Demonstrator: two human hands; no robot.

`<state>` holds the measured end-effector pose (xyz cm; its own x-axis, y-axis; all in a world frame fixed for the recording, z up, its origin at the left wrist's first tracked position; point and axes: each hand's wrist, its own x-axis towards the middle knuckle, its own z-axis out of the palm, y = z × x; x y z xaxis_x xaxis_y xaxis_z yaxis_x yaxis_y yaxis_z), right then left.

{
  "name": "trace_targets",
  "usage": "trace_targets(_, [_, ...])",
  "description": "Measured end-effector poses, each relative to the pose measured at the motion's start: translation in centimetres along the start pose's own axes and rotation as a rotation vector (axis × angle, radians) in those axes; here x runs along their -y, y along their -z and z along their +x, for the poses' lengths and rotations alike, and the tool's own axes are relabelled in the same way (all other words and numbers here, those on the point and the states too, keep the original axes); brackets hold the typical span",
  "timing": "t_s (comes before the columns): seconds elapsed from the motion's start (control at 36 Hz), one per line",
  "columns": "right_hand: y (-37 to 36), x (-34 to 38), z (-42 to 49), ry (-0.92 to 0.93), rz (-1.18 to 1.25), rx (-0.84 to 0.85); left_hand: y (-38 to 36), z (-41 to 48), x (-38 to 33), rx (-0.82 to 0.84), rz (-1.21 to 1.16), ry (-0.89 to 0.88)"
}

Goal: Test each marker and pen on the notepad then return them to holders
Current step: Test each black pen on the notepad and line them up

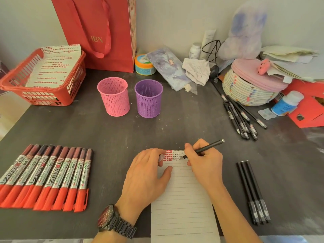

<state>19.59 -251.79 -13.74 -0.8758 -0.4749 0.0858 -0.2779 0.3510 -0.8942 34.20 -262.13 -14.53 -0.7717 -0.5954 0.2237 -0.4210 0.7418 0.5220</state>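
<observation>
The lower end of the notepad (182, 199) runs off the bottom edge of the head view, and both forearms are cut off there too. The left hand (145, 172) lies palm down over the pad's upper left corner, thumb on the lined page, and hides that corner. A small pale piece (161, 157) shows at its fingertips; whether the fingers pinch it or only rest beside it cannot be told. The right hand (203, 162) grips a black pen (208, 146), tip on the pad's top right, its far end pointing to two o'clock. The rows of small red and dark marks under the tip are too fine to read.

On the bench (175, 123), at nine o'clock from the pad, a row of red-capped markers (47, 178) lies side by side, the leftmost ones clipped by the frame edge. At three o'clock, three black pens (252, 192) lie together. At one o'clock a loose pile of black pens (242, 116) leans against a woven basket (245, 90). At twelve o'clock stand a pink holder (114, 99) and a purple holder (149, 100), upright, near each other and apart from the pad. At ten o'clock a red basket (43, 79) holds marked sheets. Behind the holders stands a red bag (98, 28), its top cut off.
</observation>
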Motion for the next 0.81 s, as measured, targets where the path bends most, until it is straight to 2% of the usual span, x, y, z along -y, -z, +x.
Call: trace_targets(0.81, [0.13,0.15,0.0,0.019,-0.01,-0.026,0.12,0.0,-0.16,0.04,-0.002,0.016])
